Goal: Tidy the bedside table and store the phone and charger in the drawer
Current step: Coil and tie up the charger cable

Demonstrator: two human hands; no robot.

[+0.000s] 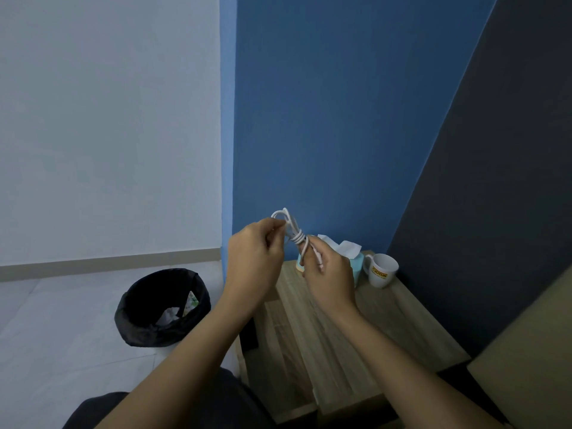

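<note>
- Blue wall backs your wooden bedside table (356,345) — mug (382,270) and tissue box (357,267) at its rear.
- Your left hand (253,261) pinches the white charger cable (294,233) loop; your right hand (331,277) grips the coil's lower end, seemingly closed, above the table.

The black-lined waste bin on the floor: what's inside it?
Inside the round black-lined waste bin, crumpled white paper and a green-and-white printed wrapper show near its right wall. Anything lower is hidden by the dark liner and the rim.

Wood bedside table (340,351), tissue box (357,267), mug (383,270)
</note>
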